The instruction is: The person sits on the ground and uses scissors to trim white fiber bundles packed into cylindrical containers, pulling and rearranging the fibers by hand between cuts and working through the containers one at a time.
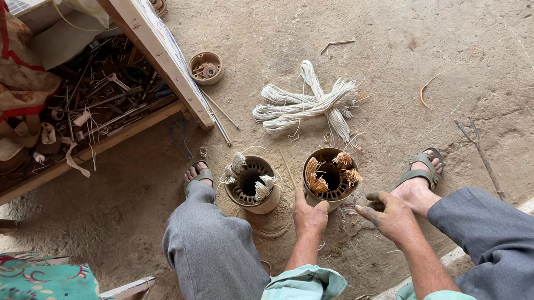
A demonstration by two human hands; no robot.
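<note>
1. Motor stator with copper windings (330,174): standing upright on the concrete floor (478,28) between the seated person's feet, bore facing up for access.
2. Left hand (310,216): fingers resting against that stator's near rim, steadying it.
3. Right hand (386,215): hovering just beside it, loosely curled; whether it is gripping anything, cannot tell.
4. Second stator, white-sleeved windings (252,184): standing just beside the first.
5. White sleeving bundle (306,103): lying behind both, within reach.
6. Workbench shelf of tools (98,91): occupying the floor's far left.

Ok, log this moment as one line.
left hand: touching copper-wound stator | right hand: empty, beside it | white-wound stator: apart, left | white sleeve bundle: floor
</note>
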